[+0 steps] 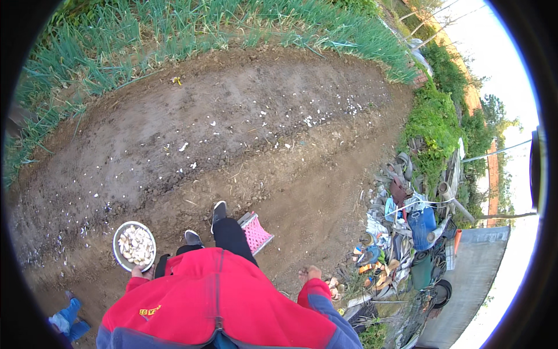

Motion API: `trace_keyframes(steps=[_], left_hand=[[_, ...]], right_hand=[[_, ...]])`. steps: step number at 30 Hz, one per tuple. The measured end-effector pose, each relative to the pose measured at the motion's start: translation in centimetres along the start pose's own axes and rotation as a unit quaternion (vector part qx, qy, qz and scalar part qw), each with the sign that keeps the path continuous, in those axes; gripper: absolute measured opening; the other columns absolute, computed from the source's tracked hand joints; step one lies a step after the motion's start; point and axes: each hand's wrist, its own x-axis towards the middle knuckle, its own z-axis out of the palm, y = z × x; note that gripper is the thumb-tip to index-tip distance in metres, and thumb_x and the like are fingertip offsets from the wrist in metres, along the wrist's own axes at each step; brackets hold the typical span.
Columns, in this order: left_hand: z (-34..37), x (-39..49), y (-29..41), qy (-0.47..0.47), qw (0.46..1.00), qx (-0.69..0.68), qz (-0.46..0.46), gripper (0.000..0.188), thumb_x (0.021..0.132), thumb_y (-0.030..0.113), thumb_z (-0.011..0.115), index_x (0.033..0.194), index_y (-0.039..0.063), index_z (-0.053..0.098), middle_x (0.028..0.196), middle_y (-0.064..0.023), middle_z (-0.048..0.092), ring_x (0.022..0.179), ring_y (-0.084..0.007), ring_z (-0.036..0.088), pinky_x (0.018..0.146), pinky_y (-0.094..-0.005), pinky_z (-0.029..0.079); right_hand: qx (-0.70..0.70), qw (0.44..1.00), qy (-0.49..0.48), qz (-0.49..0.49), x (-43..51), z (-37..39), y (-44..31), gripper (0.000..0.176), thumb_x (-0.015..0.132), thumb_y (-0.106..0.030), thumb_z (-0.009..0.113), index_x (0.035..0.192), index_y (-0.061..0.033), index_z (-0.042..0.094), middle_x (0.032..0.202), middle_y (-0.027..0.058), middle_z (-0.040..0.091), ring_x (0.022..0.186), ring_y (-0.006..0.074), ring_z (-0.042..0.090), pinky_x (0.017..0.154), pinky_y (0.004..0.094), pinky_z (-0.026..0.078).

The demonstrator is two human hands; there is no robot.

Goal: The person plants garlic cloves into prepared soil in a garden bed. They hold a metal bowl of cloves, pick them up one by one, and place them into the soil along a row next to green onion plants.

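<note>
My left hand grips the near rim of a round, light-coloured bowl, held out at my left side. Whitish pieces that look like garlic cloves fill it. My right hand hangs off to the right, over bare soil, with its fingers curled; whether anything is inside them is too small to tell. Between the hands, beside my leg, stands a small folding stool with a pink woven seat. Ahead of my shoes lies a dark soil bed scattered with small white bits.
Green onion-like plants border the bed's far side. To the right, a heap of junk includes a blue plastic drum, a pipe and shoes. A person's blue-trousered legs show at the lower left. A grey wall rises beyond the heap.
</note>
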Motion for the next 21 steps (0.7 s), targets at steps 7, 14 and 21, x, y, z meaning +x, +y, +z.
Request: trace_keyframes(steps=[7, 14, 21], left_hand=[[7.1, -1.4, -0.6, -0.040, 0.997, 0.065, 0.015, 0.060, 0.075, 0.007, 0.044, 0.135, 0.008, 0.043, 0.122, -0.0136, 0.061, 0.099, -0.0343, 0.064, 0.073, -0.0493, 0.056], [9.6, -3.2, -5.9, -0.051, 0.996, 0.077, 0.005, 0.058, 0.077, 0.006, 0.044, 0.135, 0.006, 0.042, 0.127, -0.0152, 0.057, 0.104, -0.0354, 0.062, 0.076, -0.0497, 0.056], [15.6, -4.2, -16.1, 0.013, 0.999, 0.031, -0.005, 0.059, 0.080, 0.008, 0.042, 0.139, 0.002, 0.040, 0.125, -0.0205, 0.059, 0.105, -0.0393, 0.063, 0.076, -0.0503, 0.059]], right_hand=[[0.116, 0.988, -0.042, 0.090, -1.7, -8.9, 11.4, 0.017, 0.093, -0.013, 0.051, 0.098, 0.0027, 0.056, 0.088, 0.0175, 0.061, 0.073, 0.0332, 0.066, 0.055, 0.0485, 0.057], [0.158, 0.986, 0.043, 0.017, 8.2, -11.4, 1.7, 0.019, 0.095, -0.018, 0.051, 0.098, 0.0001, 0.056, 0.081, 0.0155, 0.060, 0.068, 0.0329, 0.061, 0.056, 0.0506, 0.053], [-0.002, 0.993, 0.088, -0.079, 20.0, -14.9, -14.7, 0.047, 0.092, -0.010, 0.052, 0.139, -0.0116, 0.047, 0.070, 0.0089, 0.058, 0.058, 0.0250, 0.058, 0.051, 0.0435, 0.054]])
